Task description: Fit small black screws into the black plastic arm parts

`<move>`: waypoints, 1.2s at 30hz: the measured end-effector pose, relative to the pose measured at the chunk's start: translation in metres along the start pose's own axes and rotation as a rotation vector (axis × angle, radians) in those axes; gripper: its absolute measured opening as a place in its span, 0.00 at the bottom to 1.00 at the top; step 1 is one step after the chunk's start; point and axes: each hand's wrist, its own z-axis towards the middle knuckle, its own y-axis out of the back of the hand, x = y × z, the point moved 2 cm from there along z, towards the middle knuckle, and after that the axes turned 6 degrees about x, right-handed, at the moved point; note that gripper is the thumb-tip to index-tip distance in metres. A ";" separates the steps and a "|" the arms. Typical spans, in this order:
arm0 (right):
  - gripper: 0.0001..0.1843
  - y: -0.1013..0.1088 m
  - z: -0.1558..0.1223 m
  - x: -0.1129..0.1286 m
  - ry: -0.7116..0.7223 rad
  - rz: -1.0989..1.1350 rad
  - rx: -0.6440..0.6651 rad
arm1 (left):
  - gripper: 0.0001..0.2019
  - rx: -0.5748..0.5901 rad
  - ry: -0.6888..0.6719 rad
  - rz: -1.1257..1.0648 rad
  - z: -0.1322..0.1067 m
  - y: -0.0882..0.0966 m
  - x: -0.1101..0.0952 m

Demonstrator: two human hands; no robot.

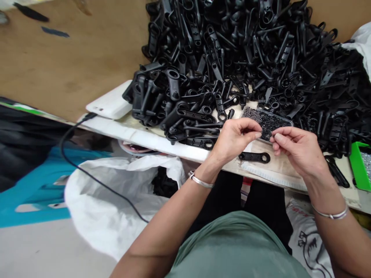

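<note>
My left hand [236, 137] is pinched, thumb against forefinger, at the near left edge of a clear shallow box [265, 120] full of tiny black parts. Whatever sits between those fingertips is too small to make out. Just right of it, my right hand [300, 148] also pinches, with a tiny dark piece barely showing at its fingertips. The two hands are a short gap apart. Below them on the table lies a single black plastic arm [254, 157] with a round hole at its right end.
A large heap of black plastic arms [214, 50] covers the table's back. A white power bank [111, 101] with a black cable stands left. A green tray [360, 166] is at the right edge. Below the table edge hangs an open white sack [98, 200] with black pieces inside.
</note>
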 end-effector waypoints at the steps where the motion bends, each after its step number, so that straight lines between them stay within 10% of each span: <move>1: 0.11 -0.004 -0.003 -0.002 -0.006 0.046 -0.006 | 0.02 -0.002 0.008 -0.037 -0.005 -0.002 0.000; 36: 0.15 -0.021 -0.030 -0.029 -0.106 0.355 -0.022 | 0.09 -0.011 0.012 -0.041 -0.037 -0.018 -0.005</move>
